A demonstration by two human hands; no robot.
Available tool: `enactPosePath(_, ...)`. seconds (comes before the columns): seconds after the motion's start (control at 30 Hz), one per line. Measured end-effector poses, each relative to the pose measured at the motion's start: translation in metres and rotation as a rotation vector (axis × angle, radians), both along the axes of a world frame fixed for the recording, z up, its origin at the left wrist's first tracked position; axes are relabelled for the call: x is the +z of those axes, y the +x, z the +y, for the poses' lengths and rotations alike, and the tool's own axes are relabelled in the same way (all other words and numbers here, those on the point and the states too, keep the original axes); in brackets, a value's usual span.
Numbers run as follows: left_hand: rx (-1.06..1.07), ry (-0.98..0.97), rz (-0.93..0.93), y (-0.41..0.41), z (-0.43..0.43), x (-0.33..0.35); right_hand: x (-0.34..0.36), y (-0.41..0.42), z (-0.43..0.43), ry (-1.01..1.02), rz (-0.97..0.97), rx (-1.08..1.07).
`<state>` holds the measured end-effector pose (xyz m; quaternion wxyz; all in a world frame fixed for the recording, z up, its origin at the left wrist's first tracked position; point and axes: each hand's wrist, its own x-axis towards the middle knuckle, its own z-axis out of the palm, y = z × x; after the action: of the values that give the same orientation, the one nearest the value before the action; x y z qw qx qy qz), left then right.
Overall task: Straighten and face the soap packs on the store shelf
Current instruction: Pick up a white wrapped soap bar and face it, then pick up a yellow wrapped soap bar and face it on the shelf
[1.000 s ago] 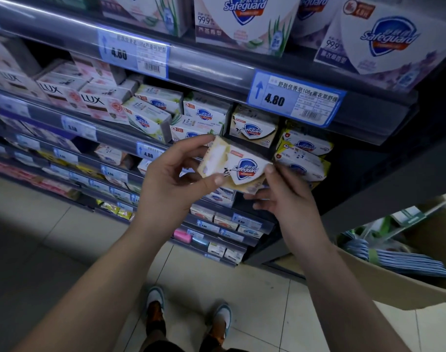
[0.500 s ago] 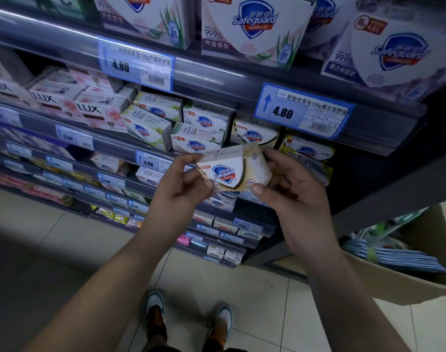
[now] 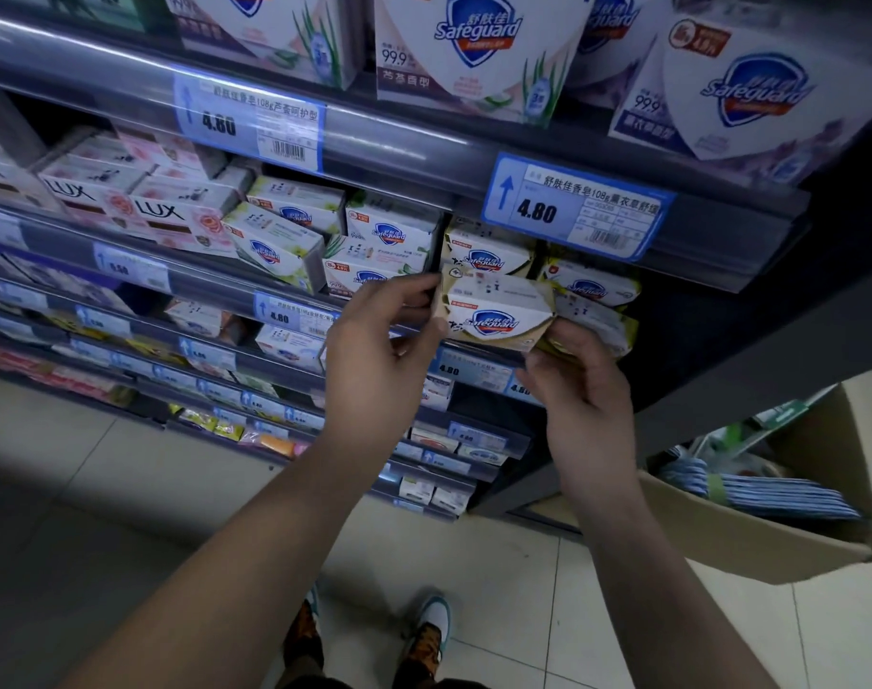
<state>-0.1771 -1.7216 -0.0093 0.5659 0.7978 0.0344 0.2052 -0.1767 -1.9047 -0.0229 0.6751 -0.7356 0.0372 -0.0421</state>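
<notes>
Grip of left hand (image 3: 379, 350) and right hand (image 3: 578, 390) pinching 1 soap pack (image 3: 496, 313), cardboard box (image 3: 722, 534) holding blue-striped bundles (image 3: 771, 494)

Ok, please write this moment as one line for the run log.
left hand: pinches left end of white-and-beige Safeguard soap pack | right hand: holds its right end | pack: logo toward camera, held before matching shelf packs

Top-shelf soap boxes (image 3: 473, 47) cropped above, lower price tags (image 3: 210, 353) blurred
</notes>
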Motion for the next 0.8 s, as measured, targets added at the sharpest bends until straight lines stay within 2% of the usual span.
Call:
enactPosePath(0.17,0.030,0.148,0.064,0.015,-0.006,-0.006,0.006,0.001,0.004,-0.221,0.113,0.114)
enactPosePath(0.4,-0.004,0.230,0.122,0.009,-0.004,-0.012,0.014,0.007,0.008,-0.310,0.166,0.214)
enactPosePath(0.53,0.042,0.206,0.116,0.007,-0.006,-0.013,0.014,0.008,0.008,-0.343,0.206,0.271)
enactPosePath(0.67,0.096,0.252,0.004,0.004,-0.012,-0.008,0.015,0.002,0.001,-0.332,0.145,0.118)
enactPosePath(0.8,-0.126,0.514,-0.109,0.026,-0.034,0.012,0.014,-0.009,-0.015,-0.368,0.036,-0.085)
